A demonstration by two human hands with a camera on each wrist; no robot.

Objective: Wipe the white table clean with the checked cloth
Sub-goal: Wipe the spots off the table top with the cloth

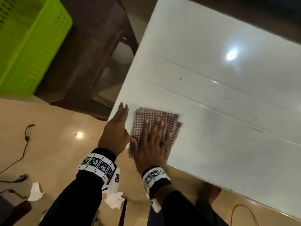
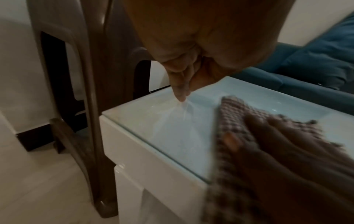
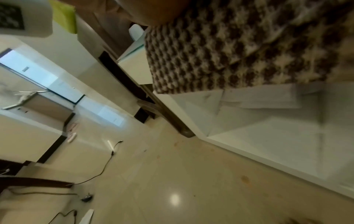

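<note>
A: Report any legible text, labels, brands or numbers.

B: None legible. The wristbands [image 1: 99, 165] carry black-and-white square coded markers only, without letters or digits.

A: Other candidates?

B: A small dark plate [image 3: 25, 69] at 9 o'clock in the right wrist view is too blurred to read.

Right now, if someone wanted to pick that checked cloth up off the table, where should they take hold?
Probably the far right corner of the checked cloth, pinched from the right. It lies folded flat, with the right hand spread over its near half.
</note>
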